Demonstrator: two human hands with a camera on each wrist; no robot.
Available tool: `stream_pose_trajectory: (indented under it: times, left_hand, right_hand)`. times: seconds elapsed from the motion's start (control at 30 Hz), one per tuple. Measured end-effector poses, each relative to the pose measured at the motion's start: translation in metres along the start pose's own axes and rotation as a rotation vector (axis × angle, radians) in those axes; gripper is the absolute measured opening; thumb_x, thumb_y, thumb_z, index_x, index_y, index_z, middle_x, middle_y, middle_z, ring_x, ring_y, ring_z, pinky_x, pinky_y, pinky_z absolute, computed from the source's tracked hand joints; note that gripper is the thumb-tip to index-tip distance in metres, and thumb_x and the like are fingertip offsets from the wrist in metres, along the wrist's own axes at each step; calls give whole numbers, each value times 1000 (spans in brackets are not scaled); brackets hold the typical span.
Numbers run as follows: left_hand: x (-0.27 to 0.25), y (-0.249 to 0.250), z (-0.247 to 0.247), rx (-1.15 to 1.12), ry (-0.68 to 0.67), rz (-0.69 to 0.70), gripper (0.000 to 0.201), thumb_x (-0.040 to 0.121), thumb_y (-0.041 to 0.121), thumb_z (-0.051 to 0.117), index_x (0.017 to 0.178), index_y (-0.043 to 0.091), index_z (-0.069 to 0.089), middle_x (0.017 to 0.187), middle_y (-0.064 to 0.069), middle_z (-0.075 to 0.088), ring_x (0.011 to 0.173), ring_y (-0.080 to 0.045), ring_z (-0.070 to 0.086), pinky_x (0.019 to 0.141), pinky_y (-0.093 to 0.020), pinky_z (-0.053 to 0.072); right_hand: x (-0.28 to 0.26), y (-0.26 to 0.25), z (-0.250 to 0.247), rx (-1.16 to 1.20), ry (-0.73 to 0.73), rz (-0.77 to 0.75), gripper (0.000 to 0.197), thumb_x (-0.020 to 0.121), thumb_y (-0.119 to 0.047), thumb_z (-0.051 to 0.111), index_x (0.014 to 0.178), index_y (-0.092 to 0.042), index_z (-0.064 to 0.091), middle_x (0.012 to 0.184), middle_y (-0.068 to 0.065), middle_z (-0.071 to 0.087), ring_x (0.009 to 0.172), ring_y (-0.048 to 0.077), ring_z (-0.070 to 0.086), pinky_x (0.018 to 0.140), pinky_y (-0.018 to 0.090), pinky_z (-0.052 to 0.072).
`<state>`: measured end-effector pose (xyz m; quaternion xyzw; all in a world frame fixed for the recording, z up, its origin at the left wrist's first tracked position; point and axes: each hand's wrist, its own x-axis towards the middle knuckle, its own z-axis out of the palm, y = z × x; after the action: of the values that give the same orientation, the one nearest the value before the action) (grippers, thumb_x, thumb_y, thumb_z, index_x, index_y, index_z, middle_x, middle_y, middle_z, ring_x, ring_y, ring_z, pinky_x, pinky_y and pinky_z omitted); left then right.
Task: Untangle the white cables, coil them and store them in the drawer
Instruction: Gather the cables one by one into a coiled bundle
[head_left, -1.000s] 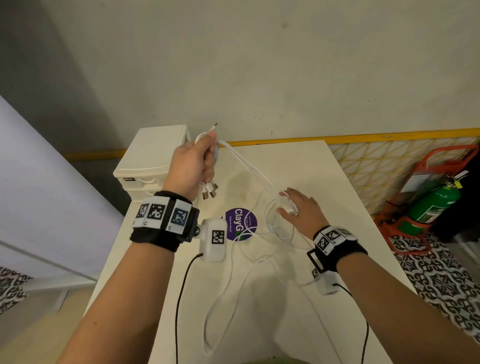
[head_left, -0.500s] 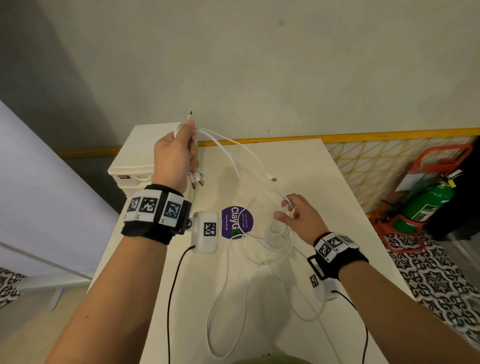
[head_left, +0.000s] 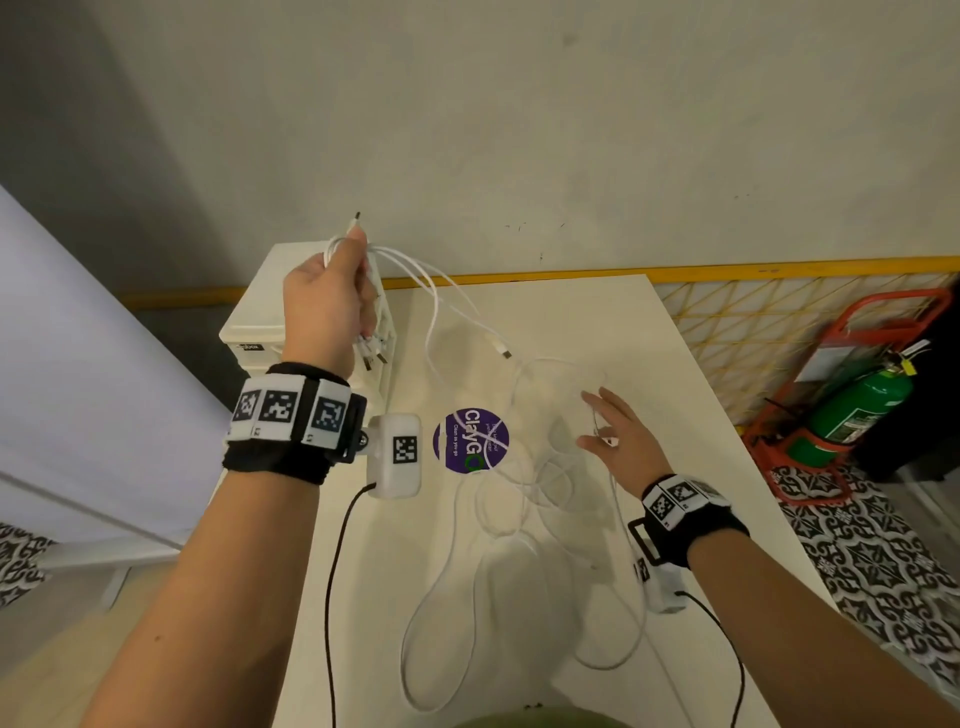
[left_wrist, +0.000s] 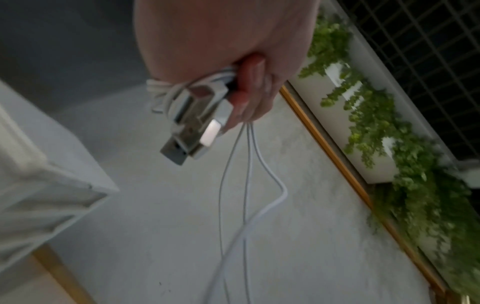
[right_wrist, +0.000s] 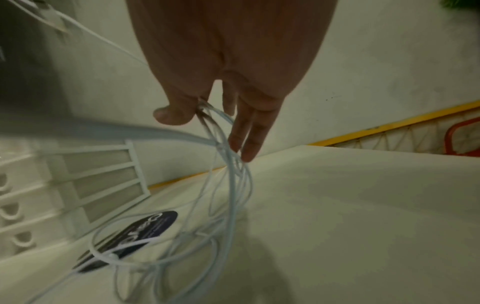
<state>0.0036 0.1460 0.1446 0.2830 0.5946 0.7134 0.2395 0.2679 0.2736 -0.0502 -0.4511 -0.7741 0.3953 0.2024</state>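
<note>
My left hand (head_left: 340, 293) is raised over the near corner of the white drawer unit (head_left: 254, 312) and grips a bunch of white cable ends. USB plugs (left_wrist: 192, 131) hang below the fist and one thin connector (head_left: 356, 221) sticks up above it. From the fist, white cables (head_left: 436, 291) sag down to a loose tangle (head_left: 519, 493) on the white table (head_left: 649, 353). One free connector (head_left: 501, 354) dangles in the air. My right hand (head_left: 602, 426) hovers over the tangle with straight, spread fingers (right_wrist: 244, 133). Several strands (right_wrist: 228, 164) pass between its thumb and fingers.
A round purple sticker (head_left: 470, 439) lies on the table under the cables. The drawer unit (right_wrist: 78, 185) shows several closed drawers with cut-out handles. A green fire extinguisher (head_left: 857, 410) in a red stand and a yellow grid fence (head_left: 753, 322) stand to the right of the table.
My left hand has lifted the cable ends higher and further left, drawing the strands taut. My right hand went from flat on the tangle, to pinching strands, to spread fingers now.
</note>
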Motion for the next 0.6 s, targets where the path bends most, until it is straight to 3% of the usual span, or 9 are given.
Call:
stream_pose_trajectory:
  times: [0.1,0.17,0.23,0.33,0.47,0.53,0.6]
  left_hand:
    - [2,-5,0,52,5,-5,36,94,30,53,61,18,47,41,7,41,35,-11,32,38,-24,28]
    - [-1,-13,4,135,-16,-37,35,93,31,54,62,17,48,40,7,42,34,-12,33,37,-24,27]
    - [-6,-22,10,193,-53,-76,36,93,33,56,62,17,47,38,8,43,33,-11,32,37,-23,26]
    - [-15,-30,21,241,-140,-110,37,93,34,56,61,18,46,36,7,42,33,-11,30,38,-23,25]
    - [-23,-27,27,284,-349,-129,38,92,37,58,61,18,46,39,7,40,34,-14,28,39,-24,24]
    - [-26,-22,29,265,-492,-155,37,92,36,57,62,18,47,39,7,38,32,-12,26,36,-20,24]
    - [-27,-19,28,260,-620,-200,35,93,32,55,63,17,48,39,6,35,30,-10,23,34,-17,22]
  right_hand:
    - [1,-21,-4,104,60,21,55,89,-33,57,139,-27,36,147,-3,36,110,20,54,101,32,39]
    - [8,-47,-7,53,134,-34,53,90,-47,47,138,-27,38,148,-2,37,125,23,47,108,44,35]
    - [11,-79,-11,90,173,-105,62,87,-58,42,139,-25,36,148,0,38,130,23,41,111,47,32]
    - [4,-126,-13,96,145,-253,83,81,-59,53,146,-22,17,155,0,23,141,16,21,117,36,15]
    - [6,-158,1,-171,131,-420,113,67,-59,69,147,-20,-2,158,0,5,145,14,-1,115,41,-5]
    - [14,-156,7,-195,120,-409,102,73,-49,69,147,-21,4,157,2,14,146,18,4,115,44,-3]
    - [21,-149,9,-162,87,-389,68,83,-34,64,141,-21,31,146,5,42,139,20,29,117,47,5]
